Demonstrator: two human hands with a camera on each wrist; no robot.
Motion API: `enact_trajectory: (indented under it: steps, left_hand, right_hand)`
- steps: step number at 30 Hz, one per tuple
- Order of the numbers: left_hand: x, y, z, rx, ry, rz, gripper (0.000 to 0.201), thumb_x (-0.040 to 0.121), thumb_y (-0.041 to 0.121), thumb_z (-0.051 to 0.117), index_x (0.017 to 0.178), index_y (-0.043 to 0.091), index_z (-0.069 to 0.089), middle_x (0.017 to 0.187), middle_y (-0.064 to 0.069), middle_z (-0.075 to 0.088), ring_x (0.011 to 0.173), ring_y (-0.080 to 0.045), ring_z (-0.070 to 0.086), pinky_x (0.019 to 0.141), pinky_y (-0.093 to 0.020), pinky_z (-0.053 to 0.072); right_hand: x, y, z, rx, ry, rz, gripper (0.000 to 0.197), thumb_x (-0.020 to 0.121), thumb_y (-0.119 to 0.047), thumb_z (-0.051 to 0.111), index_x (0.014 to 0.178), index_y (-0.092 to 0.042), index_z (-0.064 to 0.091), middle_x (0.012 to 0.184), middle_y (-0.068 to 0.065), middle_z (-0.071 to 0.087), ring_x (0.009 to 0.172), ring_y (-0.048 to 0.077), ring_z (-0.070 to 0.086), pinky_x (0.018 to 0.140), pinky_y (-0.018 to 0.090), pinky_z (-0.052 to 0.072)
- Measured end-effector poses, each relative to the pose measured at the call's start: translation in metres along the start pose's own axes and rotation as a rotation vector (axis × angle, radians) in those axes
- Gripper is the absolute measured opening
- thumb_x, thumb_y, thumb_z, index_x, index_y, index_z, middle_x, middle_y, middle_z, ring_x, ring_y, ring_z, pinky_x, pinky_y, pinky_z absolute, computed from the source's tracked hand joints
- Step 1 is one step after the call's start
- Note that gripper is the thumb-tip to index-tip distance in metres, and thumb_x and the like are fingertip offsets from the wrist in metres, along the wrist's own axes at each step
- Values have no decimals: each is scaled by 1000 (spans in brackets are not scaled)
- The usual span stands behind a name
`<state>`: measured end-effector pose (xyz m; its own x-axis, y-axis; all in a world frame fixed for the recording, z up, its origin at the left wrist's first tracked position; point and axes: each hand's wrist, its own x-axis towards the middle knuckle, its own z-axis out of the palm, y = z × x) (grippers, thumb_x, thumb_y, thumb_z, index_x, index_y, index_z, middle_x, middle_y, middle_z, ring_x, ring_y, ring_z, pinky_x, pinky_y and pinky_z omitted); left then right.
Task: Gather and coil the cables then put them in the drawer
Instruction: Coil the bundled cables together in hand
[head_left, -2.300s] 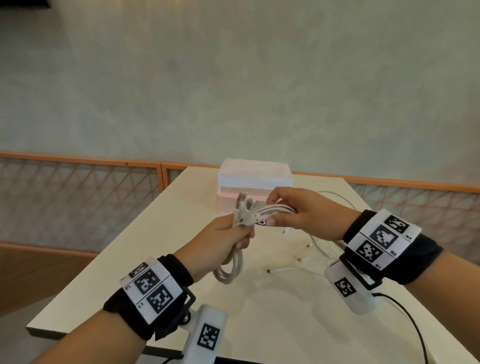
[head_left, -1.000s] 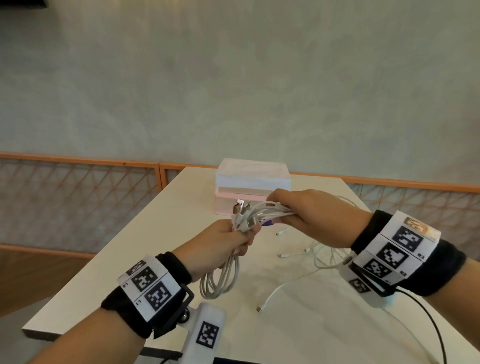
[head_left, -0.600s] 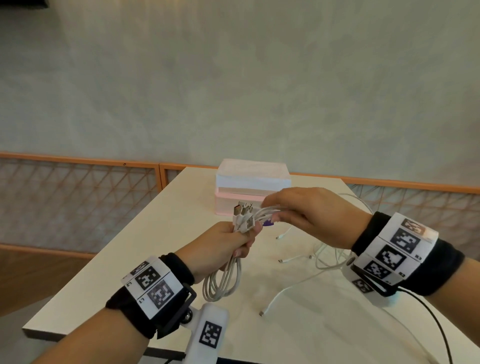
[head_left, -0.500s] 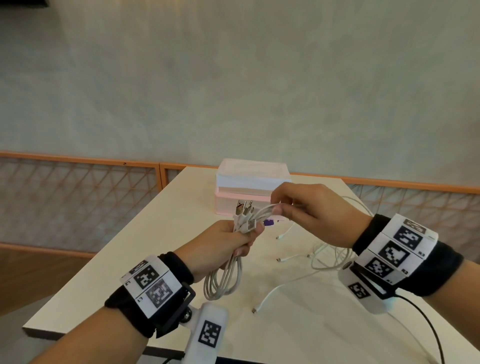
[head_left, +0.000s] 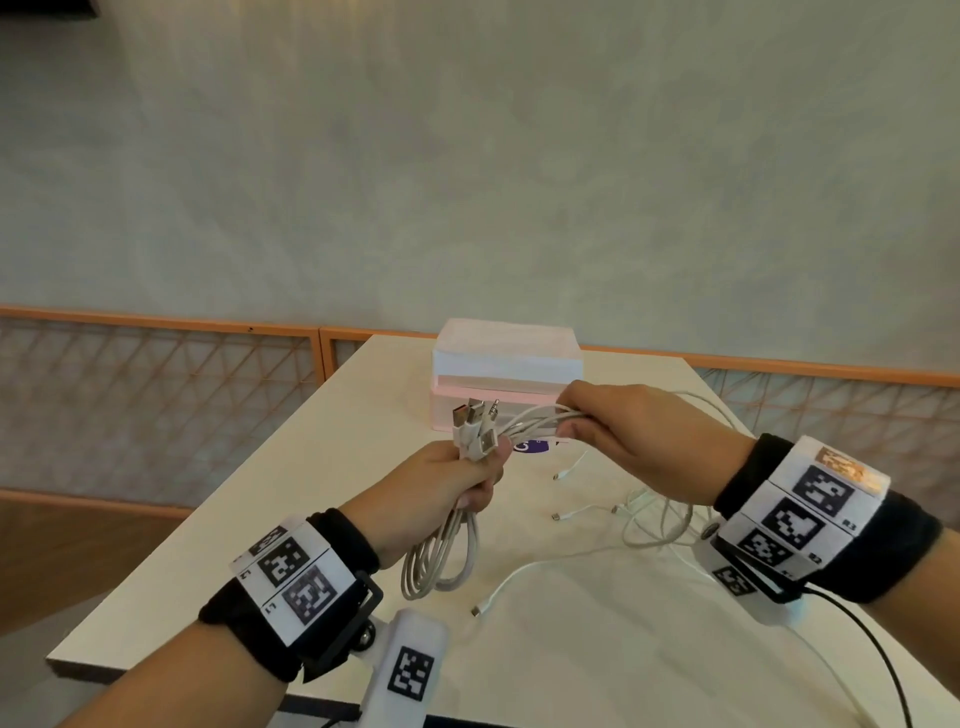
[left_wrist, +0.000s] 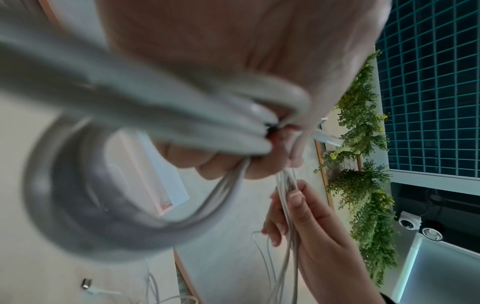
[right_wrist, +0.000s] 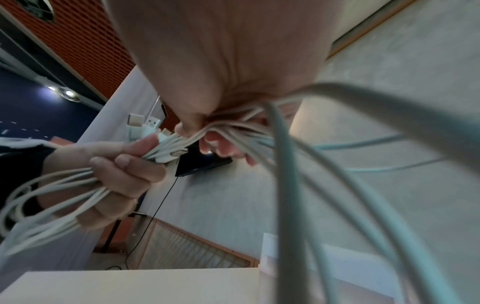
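Observation:
My left hand (head_left: 457, 480) grips a bundle of white cables (head_left: 441, 558) above the table; their coiled loops hang below my fist and several plugs (head_left: 475, 423) stick up out of it. My right hand (head_left: 597, 423) grips the same cables' strands just right of the plugs, and the loose tails (head_left: 660, 525) trail from it down onto the table. The left wrist view shows the hanging loop (left_wrist: 85, 185) close up and my right hand (left_wrist: 293, 205) pinching strands. In the right wrist view, cables (right_wrist: 233, 131) run from my right fingers into my left hand (right_wrist: 122, 170). A pink and white drawer box (head_left: 506, 371) stands behind the hands.
The white table (head_left: 597, 649) has its near-left corner at the bottom left. Loose cable ends (head_left: 558, 517) and one long tail (head_left: 498, 592) lie on it. A black wire (head_left: 883, 654) leaves my right wrist camera. An orange-framed mesh railing (head_left: 156, 395) runs behind the table.
My right hand has drawn the strands rightwards and re-gripped them. The loop under my left hand has grown longer, and the loose tails on the table have shifted.

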<state>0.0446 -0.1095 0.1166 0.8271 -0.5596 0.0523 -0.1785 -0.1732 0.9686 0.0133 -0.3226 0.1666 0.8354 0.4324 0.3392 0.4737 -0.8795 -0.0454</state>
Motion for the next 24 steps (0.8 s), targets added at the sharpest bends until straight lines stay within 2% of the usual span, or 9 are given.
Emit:
enact_trajectory:
  steps: [2,6,9,11,15,17,19,22,24]
  left_hand:
    - [-1,2,2,-12,13,3,44,88,51,46,74,10,41,47,6,27,46,-10,22,43,-15,26]
    - [-1,7,4,4,40,10,40,92,47,44,72,12,40,46,6,28,46,-10,23,43,-18,26]
    - [-1,10,5,35,42,12,42,93,47,44,72,10,41,46,6,29,45,-9,23,45,-19,25]
    - [0,10,4,50,40,10,43,92,48,44,74,8,43,46,6,29,44,-9,23,45,-18,26]
    - [-2,12,7,54,32,0,41,94,45,43,74,9,43,46,6,29,43,-8,23,45,-20,25]
    - [-3,16,11,37,25,17,40,96,41,42,70,11,39,44,9,29,41,-6,23,45,-19,24]
    - [-3,20,14,-2,15,38,38,98,37,40,67,15,37,43,11,29,40,-5,23,44,-17,23]
    - [-3,23,15,-9,-13,50,38,98,38,39,68,15,35,45,9,27,41,-5,22,44,-15,24]
    - [-4,21,12,-3,-15,48,38,97,39,39,68,14,36,45,9,27,42,-5,22,43,-15,26]
  right_hand:
    - [-3,2,-2,-2,22,13,23,97,-39,37,105,-21,50,80,-12,57,74,17,53,62,29,35]
    - [-5,-2,-3,212,138,-26,26,96,-34,35,108,-26,57,69,-27,55,66,2,51,63,19,39]
    - [-3,-6,-4,247,244,-52,21,95,-20,44,105,-22,63,70,-16,60,69,5,58,66,21,46]
    - [-1,-7,-2,209,272,-83,27,93,-12,45,107,-20,66,76,-19,59,73,-2,56,69,17,45]
    - [5,-5,3,151,206,-137,41,87,-23,33,115,-24,63,81,-12,53,75,4,49,69,29,46]
    - [4,-8,9,125,161,-160,39,90,-37,38,121,-24,58,86,-12,50,78,0,43,71,23,41]
    - [2,-11,16,29,117,-144,52,85,-53,44,124,-20,52,97,-7,55,86,6,45,77,21,38]
    - [2,-9,20,-27,155,-74,40,87,-47,39,103,-16,58,100,1,60,87,19,50,77,26,37]
    - [0,-6,12,150,87,8,22,93,-35,41,86,-22,56,84,-3,63,76,11,52,71,24,42]
